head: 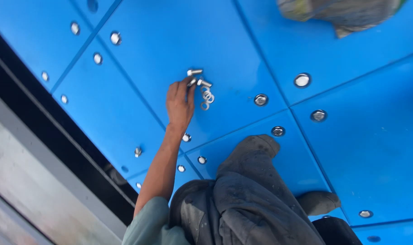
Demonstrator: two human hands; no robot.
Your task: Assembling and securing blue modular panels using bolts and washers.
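Blue panels (242, 41): smooth, slightly glossy, painted or plastic-looking; which one cannot be told. Bolts (195, 72) and washers (208, 96) beside the left hand (179, 103): bright bare metal, shiny. Recessed bolt heads (302, 80): polished metal, reflective. Trousers (247, 199): dark matt cloth, dusty, creased. Sleeve (147, 224): grey-green matt cloth.

Only 1 hand (179, 103) shows, and which one it is cannot be told; its fingertips cover part of the small bolts (198, 81). How many washers (207, 96) lie there is too small to count. A grey cloth bundle (338, 13) is cut off at the blue panel's (374, 149) top edge.
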